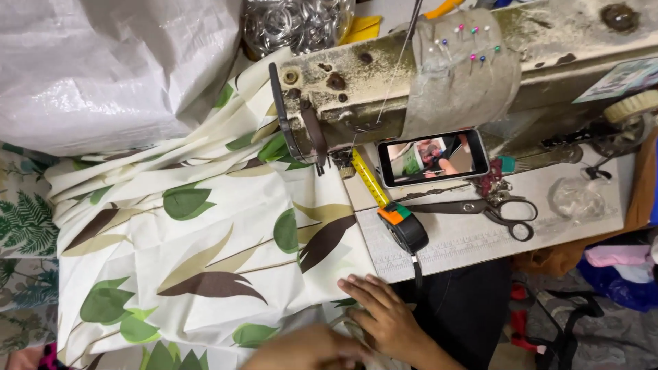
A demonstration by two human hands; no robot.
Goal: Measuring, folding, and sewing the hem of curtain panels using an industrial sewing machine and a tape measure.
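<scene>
Pale, scuffed worktop [480, 236] carries an old, worn cream-coloured sewing machine [548, 48], whose arm is wrapped in a grey cloth band stuck with coloured-headed pins [466, 44]. White cotton fabric printed with green, brown and beige leaves [199, 240] lies spread to the left of the machine's needle end and runs under it. Right hand [384, 312] lies flat on the near edge of this fabric, fingers spread and slightly curled, holding nothing that can be seen. Left hand [305, 349], blurred at the lower edge, rests on the same fabric just beside the right; whether it grips the cloth cannot be told. Near the machine lie a yellow tape measure with black-and-orange case [401, 223], dark metal scissors [493, 209] and a smartphone with lit screen [432, 157]. White woven plastic sack [103, 68] fills the upper left.
</scene>
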